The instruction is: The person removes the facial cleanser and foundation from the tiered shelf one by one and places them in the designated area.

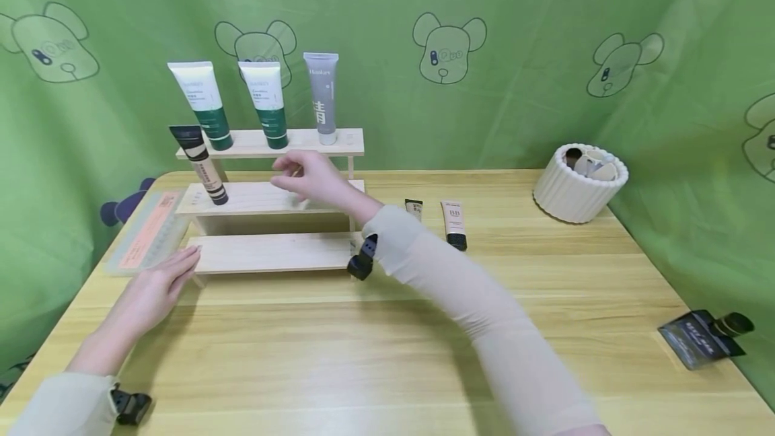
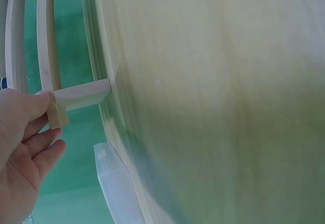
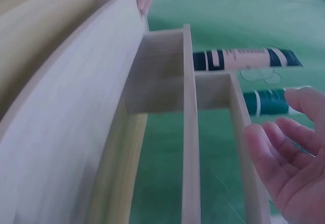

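A three-tier wooden display rack stands on the table. My left hand holds the left end of its lowest tier; in the left wrist view the thumb lies on the board's end and the fingers are beside and under it. Over the middle tier hovers my right hand, its fingers loosely bent with nothing visible between them. A black-and-beige tube stands on the middle tier's left. Two white-and-green tubes and a grey tube stand upright on the top tier.
Right of the rack lie a pink BB tube and a small tube, partly behind my right sleeve. A white ribbed holder stands at the back right. A dark packet lies near the right edge, a flat plastic case left of the rack.
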Demonstrator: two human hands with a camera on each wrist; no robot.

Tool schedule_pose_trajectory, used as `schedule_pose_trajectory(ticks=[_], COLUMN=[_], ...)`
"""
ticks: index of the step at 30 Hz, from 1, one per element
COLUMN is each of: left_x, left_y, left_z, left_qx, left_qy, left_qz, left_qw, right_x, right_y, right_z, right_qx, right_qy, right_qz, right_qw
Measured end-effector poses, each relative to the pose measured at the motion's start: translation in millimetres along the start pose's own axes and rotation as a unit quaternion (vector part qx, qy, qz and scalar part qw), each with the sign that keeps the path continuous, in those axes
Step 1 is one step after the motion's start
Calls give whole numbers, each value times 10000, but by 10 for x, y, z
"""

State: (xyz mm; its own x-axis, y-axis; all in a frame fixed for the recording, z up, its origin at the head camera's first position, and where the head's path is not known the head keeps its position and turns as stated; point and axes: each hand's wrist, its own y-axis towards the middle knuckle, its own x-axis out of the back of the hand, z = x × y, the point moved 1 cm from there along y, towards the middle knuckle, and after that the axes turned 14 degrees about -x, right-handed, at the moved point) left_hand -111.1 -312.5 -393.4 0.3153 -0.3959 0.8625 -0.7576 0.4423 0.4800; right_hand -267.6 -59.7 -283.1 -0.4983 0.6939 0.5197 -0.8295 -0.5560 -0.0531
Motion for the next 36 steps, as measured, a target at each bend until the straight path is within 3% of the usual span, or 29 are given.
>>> schedule_pose_trajectory(ticks=[10, 18, 25, 36], left_x=[-3, -11, -6, 0], left_y=[-10, -8, 0, 3], left_z=[6, -4, -6, -12], left_qx=[-8, -44, -21, -14], left_qy=[-6, -17, -43, -84], left_qz=[-26, -80, -59, -58], left_qw=[10000, 10000, 10000, 9999], right_x=[-390, -634, -749, -823], right_y=[278, 420, 500, 522], right_z=[231, 328, 354, 413], right_qx=[120, 154, -129, -84], right_qy=[66, -263, -219, -423], right_qz=[-67, -338, -522, -794], right_qw=[9999, 9990, 9983, 9959])
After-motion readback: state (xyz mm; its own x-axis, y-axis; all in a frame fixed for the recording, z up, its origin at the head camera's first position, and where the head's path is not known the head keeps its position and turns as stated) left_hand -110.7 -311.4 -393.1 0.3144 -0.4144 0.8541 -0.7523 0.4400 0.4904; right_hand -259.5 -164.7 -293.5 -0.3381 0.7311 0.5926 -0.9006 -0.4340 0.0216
